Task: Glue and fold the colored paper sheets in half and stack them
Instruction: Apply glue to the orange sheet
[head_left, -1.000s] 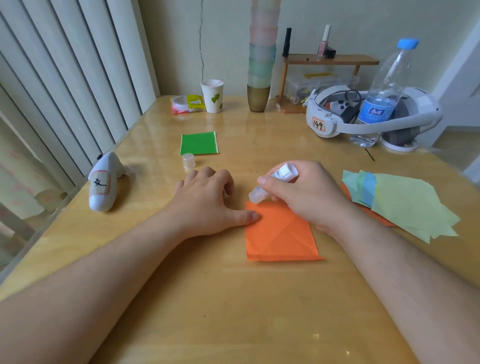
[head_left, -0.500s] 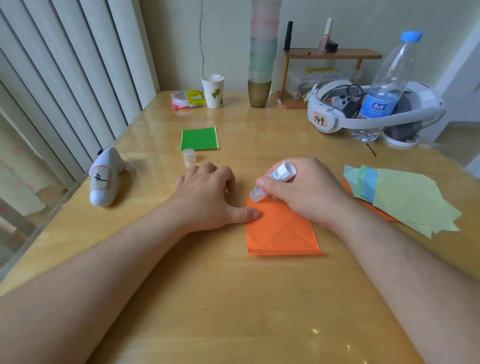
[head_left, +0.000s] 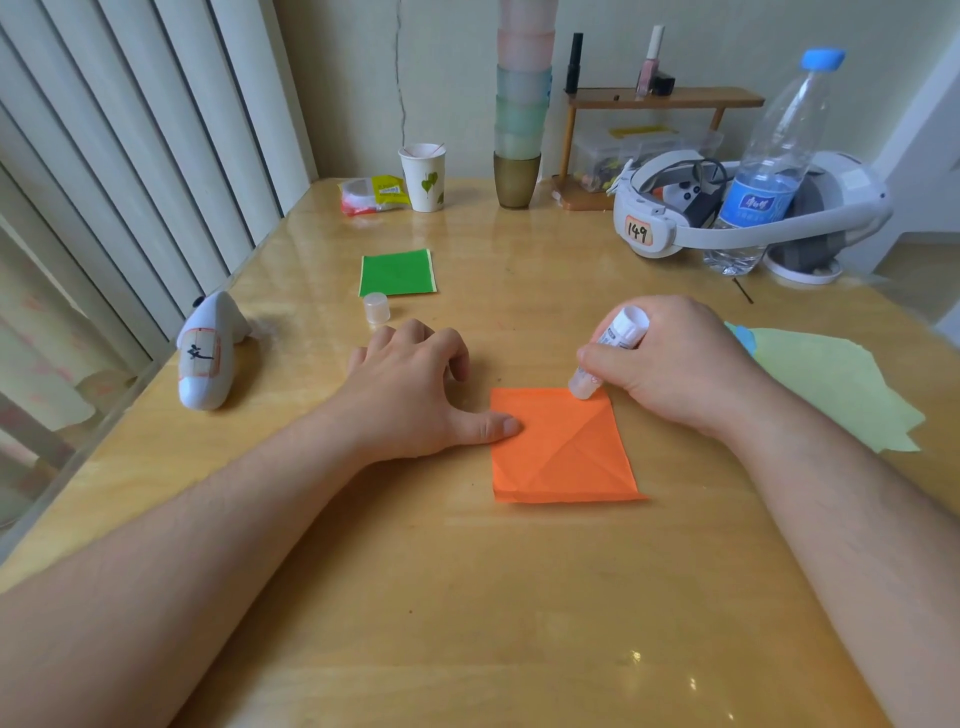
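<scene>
I see my right hand (head_left: 670, 366) gripping the glue stick (head_left: 610, 348), tip on the orange paper's (head_left: 563, 452) far right corner (creased, flat on the table (head_left: 467, 597)), my left hand's (head_left: 410, 389) thumb pinning its left edge, fingers loosely curled.

- A glossy, pale wooden counter (head_left: 467, 597) fills the view, with small bright glints of light on its near surface.
- White vertical blind slats (head_left: 130, 156) hang along the counter's left edge; daylight comes through them.
- A plain cream wall (head_left: 363, 78) stands behind the counter's far edge, with a thin dark crack (head_left: 401, 67) running down it.
- A small brown wooden shelf (head_left: 660, 98) stands on the counter's far edge against that wall.
- A pale tiled floor (head_left: 914, 270) shows beyond the counter's far right corner.
</scene>
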